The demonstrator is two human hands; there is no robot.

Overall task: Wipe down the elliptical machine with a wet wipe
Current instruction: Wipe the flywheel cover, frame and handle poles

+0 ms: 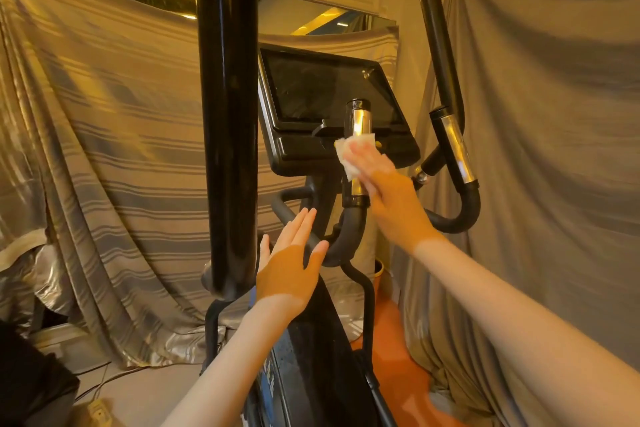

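Note:
The black elliptical machine stands before me, its dark console screen (329,90) at centre. Below the screen rises a short upright grip (358,118) with a chrome sensor band. My right hand (384,191) presses a white wet wipe (349,152) against that grip with straight fingers. My left hand (291,260) hovers flat with spread fingers, holding nothing, just left of the curved black handlebar (346,232). A thick black swing arm (227,114) stands close at left. A second swing arm (446,87) with chrome caps curves at right.
Striped grey sheets (104,149) drape the wall at left and plain grey cloth (554,149) hangs at right, close to the machine. An orange floor patch (391,357) shows beside the machine's base. A dark object (31,378) sits at the lower left corner.

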